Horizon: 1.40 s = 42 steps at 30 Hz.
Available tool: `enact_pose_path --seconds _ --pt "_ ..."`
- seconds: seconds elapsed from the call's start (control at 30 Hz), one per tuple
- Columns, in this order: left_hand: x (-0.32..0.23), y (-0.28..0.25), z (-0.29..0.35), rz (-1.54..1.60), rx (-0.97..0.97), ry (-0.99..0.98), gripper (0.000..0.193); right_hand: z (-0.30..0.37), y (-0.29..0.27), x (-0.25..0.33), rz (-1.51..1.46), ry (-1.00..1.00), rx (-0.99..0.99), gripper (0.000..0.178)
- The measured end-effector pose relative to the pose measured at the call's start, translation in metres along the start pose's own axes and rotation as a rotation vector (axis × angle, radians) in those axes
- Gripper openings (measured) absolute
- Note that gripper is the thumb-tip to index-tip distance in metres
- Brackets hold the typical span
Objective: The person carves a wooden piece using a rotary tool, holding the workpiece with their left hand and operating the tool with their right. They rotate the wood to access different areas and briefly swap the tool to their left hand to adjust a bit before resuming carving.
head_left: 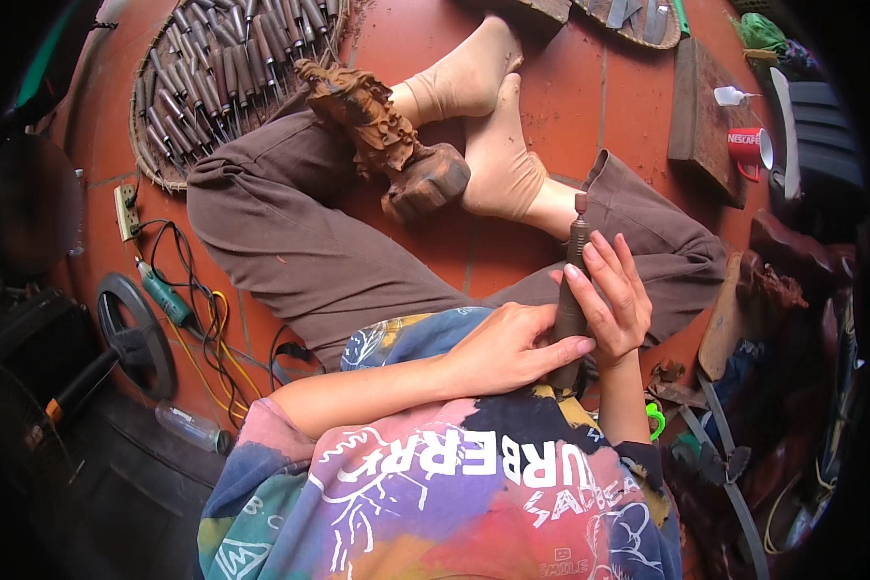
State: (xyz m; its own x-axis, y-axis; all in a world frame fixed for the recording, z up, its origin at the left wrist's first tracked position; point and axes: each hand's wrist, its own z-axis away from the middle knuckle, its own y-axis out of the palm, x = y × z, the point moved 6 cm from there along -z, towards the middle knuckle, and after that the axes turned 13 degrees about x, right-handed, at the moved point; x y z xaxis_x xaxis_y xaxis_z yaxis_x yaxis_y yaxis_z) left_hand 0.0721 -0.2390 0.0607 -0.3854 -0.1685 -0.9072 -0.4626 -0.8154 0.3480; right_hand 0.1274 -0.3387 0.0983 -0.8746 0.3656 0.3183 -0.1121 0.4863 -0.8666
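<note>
A dark, dusty rotary grinder (572, 290) with a ribbed neck and small tip stands upright close to my body, its tip pointing away from me. My left hand (524, 346) grips its lower body, the thumb lying across it. Against the tool's right side rests my right hand (611, 302), its fingers bent around it and partly extended toward the neck. The tool's lower end is hidden by my hands and shirt. Farther off, between my legs, a brown wood carving (382, 135) with a detailed top and a blocky base (430, 184) touches neither hand.
At the far left a round woven tray (150, 159) holds many wooden-handled chisels (227, 72). Cords, a green power tool (164, 295) and a socket strip (126, 213) lie at left. A wooden block (701, 116), red mug (747, 150) and small white bottle (730, 96) are at right.
</note>
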Motion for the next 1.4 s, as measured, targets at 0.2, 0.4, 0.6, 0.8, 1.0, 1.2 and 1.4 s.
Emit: enact_pose_path --seconds 0.2,0.4,0.6,0.8,1.0,1.2,1.4 --pt "-0.003 -0.006 0.007 -0.110 -0.064 -0.033 0.044 -0.011 0.012 0.005 -0.003 -0.015 -0.088 0.029" --pt "-0.013 -0.030 0.031 -0.251 0.020 -0.117 0.037 -0.017 0.030 0.009 -0.106 0.051 -0.154 0.023" --pt "-0.084 -0.208 0.088 -1.698 -0.632 -0.059 0.081 -0.011 0.031 0.008 -0.222 0.192 -0.222 0.030" --pt "-0.056 -0.301 0.041 -1.729 -0.050 -0.349 0.097 -0.016 0.034 0.007 -0.342 0.246 -0.231 0.034" --pt "-0.056 -0.287 0.060 -1.581 -0.083 -0.399 0.087 -0.013 0.037 -0.007 -0.381 0.243 -0.250 0.034" --pt "-0.041 -0.275 0.093 -1.217 -0.279 -0.610 0.087 -0.066 0.076 -0.012 -0.443 -0.028 -0.207 0.032" --pt "-0.031 -0.275 0.105 -1.174 -0.400 -0.592 0.090 -0.082 0.135 -0.033 -0.673 0.041 -0.089 0.040"
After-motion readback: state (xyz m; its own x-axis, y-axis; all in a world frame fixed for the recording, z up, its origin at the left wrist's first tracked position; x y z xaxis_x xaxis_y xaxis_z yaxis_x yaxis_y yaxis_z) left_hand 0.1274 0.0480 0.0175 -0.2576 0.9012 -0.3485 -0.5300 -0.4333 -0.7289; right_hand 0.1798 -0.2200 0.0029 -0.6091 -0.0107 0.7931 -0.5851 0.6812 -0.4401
